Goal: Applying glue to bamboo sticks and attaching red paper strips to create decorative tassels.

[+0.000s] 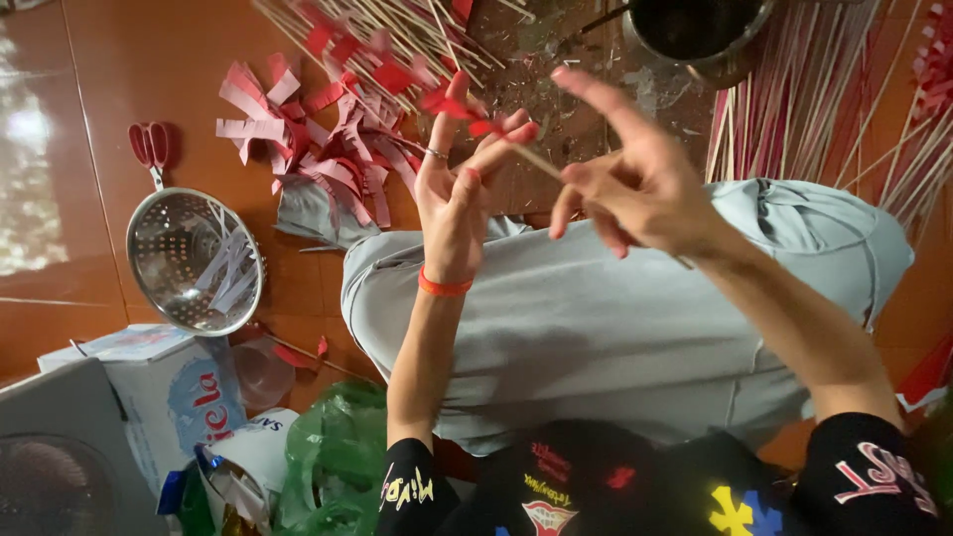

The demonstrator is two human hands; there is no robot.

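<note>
Holding a thin pale bamboo stick point(536, 159) between both hands at upper centre of the head view, above the grey-trousered knees point(596, 318). Left hand point(459, 194), red band on the wrist, has its fingertips pinched together on the stick's red paper-wrapped end point(467, 111), remaining fingers raised. Right hand point(635, 184) sits just right of it, thumb and fingers closed on the bare shaft, index finger pointing up-left; slightly blurred. Stick's long axis runs from upper left down to lower right, red end nearer the left hand, bare tail passing under the right hand. Only one view. Around: pile of red and pink paper strips point(308, 139) on the brown tiled floor at upper left, steel mesh colander point(194, 260) with pale strips at left, red-handled scissors point(149, 147) above it, bundles of sticks point(844, 109) at upper right, dark metal pot point(695, 30) at top.
</note>
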